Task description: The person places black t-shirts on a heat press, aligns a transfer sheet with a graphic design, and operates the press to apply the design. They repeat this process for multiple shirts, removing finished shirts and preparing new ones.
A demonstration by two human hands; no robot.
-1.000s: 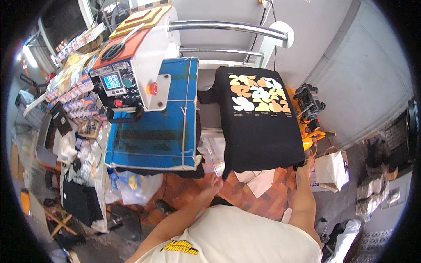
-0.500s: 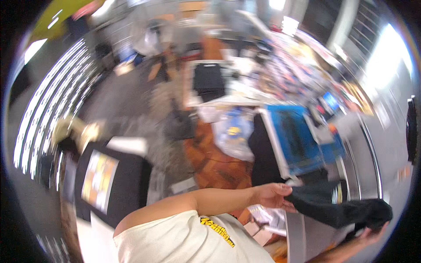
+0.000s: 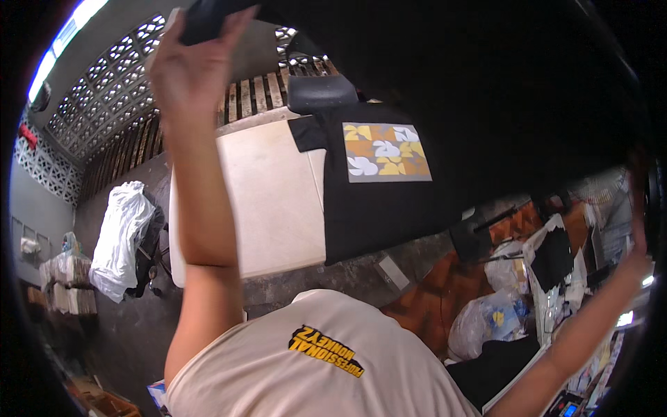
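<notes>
You are raising a soft black cloth garment (image 3: 486,90) overhead, your left hand (image 3: 191,48) pinching its upper edge in a closed grip, your right hand (image 3: 636,247) blurred at the rim, grip unreadable, above the pale rectangular surface (image 3: 271,201) bearing a printed black shirt (image 3: 382,187).

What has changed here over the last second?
The person has turned from the press to a pale table and swung the black shirt up overhead. The left hand and right hand keep their grip on it. Another printed black shirt lies on the table.
</notes>
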